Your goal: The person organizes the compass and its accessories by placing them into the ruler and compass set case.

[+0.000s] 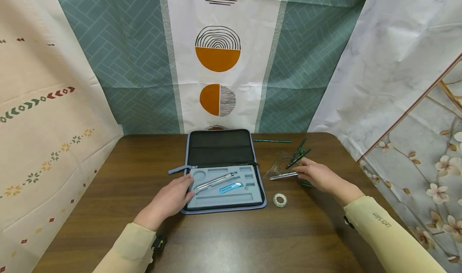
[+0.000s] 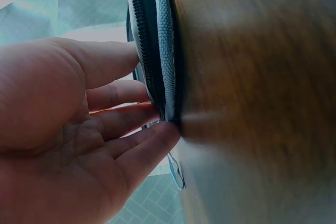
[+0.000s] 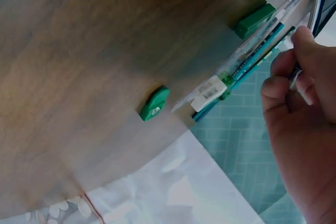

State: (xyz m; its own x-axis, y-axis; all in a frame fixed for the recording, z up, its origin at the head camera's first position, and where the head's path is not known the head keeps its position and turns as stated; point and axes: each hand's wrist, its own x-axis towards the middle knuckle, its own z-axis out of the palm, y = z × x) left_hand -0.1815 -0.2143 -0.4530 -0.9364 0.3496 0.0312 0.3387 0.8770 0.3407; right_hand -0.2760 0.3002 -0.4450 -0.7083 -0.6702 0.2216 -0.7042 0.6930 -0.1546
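A zip case (image 1: 220, 148) lies unfolded, with a grey foam tray (image 1: 220, 203) in its near half. In the tray are a silver compass (image 1: 213, 182) and a blue utility knife (image 1: 231, 187). My left hand (image 1: 176, 195) rests on the tray's left edge, its fingers nearly straight and touching the zipped rim (image 2: 167, 40). My right hand (image 1: 317, 176) pinches a slim silver drawing compass (image 1: 283, 176) between thumb and fingers. The compass is over the table, right of the case, pointing left. Part of it is hidden by the fingers.
Behind the right hand lie a clear set square (image 1: 276, 166) and dark green pencils (image 1: 297, 157). Another pencil (image 1: 272, 141) lies farther back. A tape roll (image 1: 280, 200) sits nearer. The right wrist view shows a white eraser (image 3: 208, 93), a green sharpener (image 3: 155, 103) and a green block (image 3: 254, 20).
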